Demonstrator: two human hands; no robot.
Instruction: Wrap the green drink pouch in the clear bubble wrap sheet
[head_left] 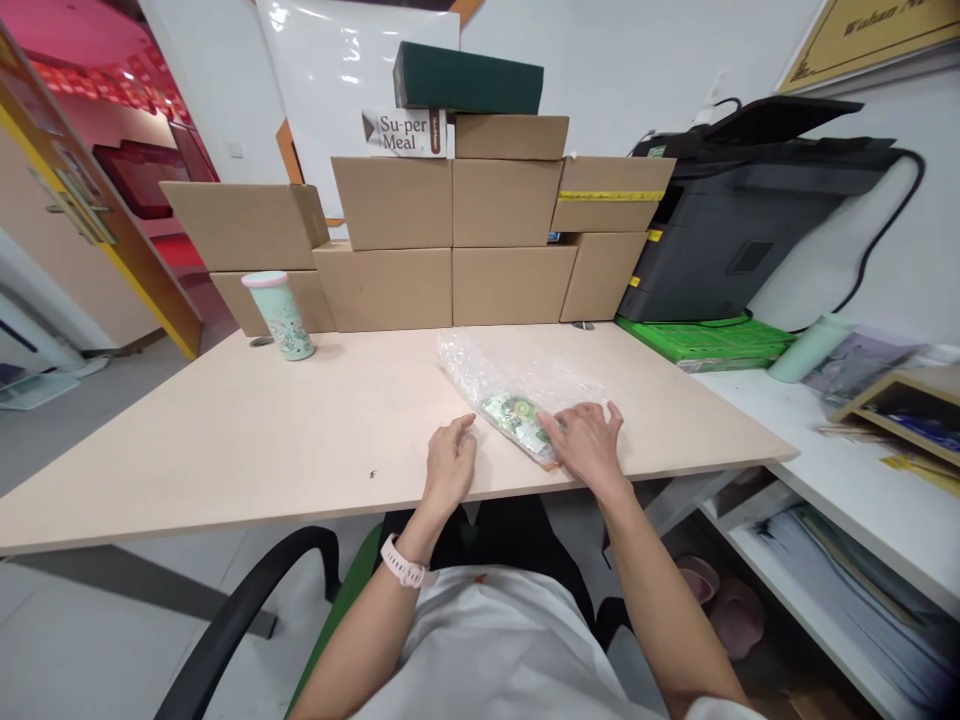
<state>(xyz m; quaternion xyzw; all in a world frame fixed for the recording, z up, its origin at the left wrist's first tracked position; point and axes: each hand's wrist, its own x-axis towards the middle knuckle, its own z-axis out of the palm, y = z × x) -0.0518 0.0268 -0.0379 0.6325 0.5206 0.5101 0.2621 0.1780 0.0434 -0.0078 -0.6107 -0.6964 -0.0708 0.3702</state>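
The clearest writing is on a small white carton printed "Su-per Meal" (405,132) in brown letters, with a brown band at its right end; it sits on top of the stacked plain brown cardboard boxes (450,240) at the back of the pale wooden counter (225,440). A dark green rectangular box (469,80) lies across the top of the stack. At the upper right a gold-coloured framed sign (870,35) shows part of a word that begins "Wuhan"; the rest is cut off. One box on the right carries a strip of yellow tape (611,195) whose markings are too small to read.

The clear crinkled plastic bag (517,395) lies flat on the counter near its front edge, running from the middle toward the person's right. Inside its near end is a flat green-and-white printed packet (517,415) with round green shapes on it; any lettering on it is too blurred to read.

The right hand (589,445) rests palm down on the near end of the bag, its grip spread flat with the fingers apart, pressing and not pinching. The left hand (450,465), with a white wristband (401,562) on its wrist, lies on the bare counter just beside the bag, fingers loosely curled and holding nothing.

A mint green patterned tumbler (281,315) stands upright at the far left, and a black printer (750,220) sits on the right
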